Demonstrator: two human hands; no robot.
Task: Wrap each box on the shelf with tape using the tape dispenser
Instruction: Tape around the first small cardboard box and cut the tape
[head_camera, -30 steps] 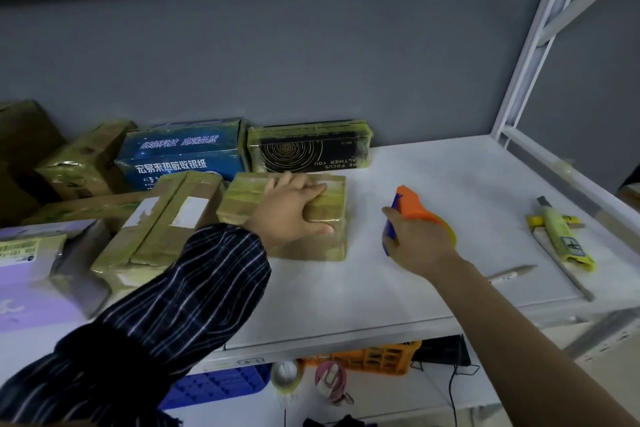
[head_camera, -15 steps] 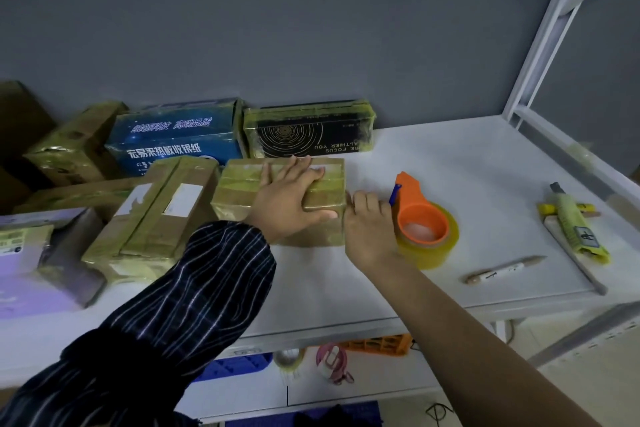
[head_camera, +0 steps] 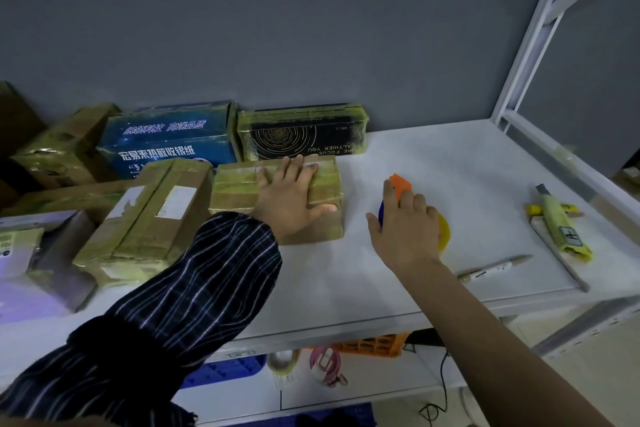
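The box [head_camera: 239, 184], on the shelf [head_camera: 467, 163] and judged light, stiff and tape-slick, is pinned under the flat, spread left hand [head_camera: 292, 199], while the dispenser [head_camera: 400, 184] near it is covered by the right hand [head_camera: 407, 224], fingers uncurled, and is best gripped by its orange frame.

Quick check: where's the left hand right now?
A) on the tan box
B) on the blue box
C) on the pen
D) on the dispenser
A: the left hand lies flat, fingers spread, on top of the tan box, while the right hand covers the dispenser.
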